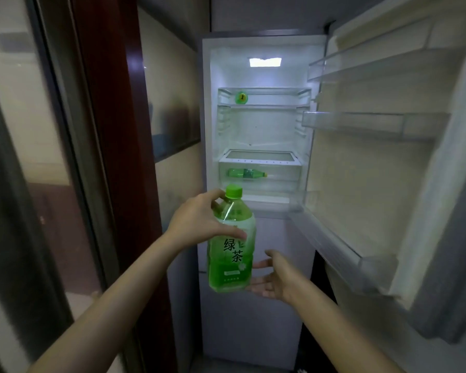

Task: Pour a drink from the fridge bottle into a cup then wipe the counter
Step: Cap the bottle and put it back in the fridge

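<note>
A large green tea bottle (232, 251) with a green cap is held upright in front of the open fridge (264, 125). My left hand (199, 222) grips its upper part, thumb across the front. My right hand (272, 275) is under and beside the bottle's base, palm up with fingers straight, touching or just below the bottom. No cup or counter is in view.
The fridge door (388, 157) stands open to the right, its shelves bare. A smaller green bottle (246, 173) lies in the lower drawer. A green round object (241, 97) sits on the top shelf. A dark red door frame (113, 130) stands on the left.
</note>
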A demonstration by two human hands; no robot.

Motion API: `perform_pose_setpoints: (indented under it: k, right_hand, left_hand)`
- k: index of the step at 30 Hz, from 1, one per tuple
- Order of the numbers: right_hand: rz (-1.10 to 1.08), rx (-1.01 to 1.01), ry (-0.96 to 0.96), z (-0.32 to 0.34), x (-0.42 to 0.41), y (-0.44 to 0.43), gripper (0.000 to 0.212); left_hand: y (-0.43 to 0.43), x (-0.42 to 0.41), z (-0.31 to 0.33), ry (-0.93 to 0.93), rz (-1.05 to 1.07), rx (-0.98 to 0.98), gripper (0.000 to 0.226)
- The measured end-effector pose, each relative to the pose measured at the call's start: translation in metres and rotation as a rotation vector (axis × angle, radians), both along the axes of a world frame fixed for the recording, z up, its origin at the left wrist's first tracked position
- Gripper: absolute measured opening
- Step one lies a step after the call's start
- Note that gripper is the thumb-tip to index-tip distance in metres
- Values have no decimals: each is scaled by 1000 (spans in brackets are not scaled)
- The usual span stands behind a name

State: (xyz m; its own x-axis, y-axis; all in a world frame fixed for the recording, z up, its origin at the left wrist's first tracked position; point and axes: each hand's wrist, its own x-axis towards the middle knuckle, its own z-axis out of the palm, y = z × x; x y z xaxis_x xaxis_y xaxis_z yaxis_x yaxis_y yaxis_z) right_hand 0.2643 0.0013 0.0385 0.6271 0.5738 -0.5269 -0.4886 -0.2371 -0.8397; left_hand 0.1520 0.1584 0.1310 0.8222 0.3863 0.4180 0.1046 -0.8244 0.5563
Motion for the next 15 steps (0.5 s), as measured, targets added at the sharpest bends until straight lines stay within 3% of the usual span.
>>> perform_pose_setpoints:
  k: [6,15]
  right_hand:
    - [-42,-14,-54,23,73,86,39]
    - [-152,125,6,49,165,187,34]
  left_hand:
    - [77,82,22,13,-117,43,104]
    - [171,183,59,-27,-157,101,85]
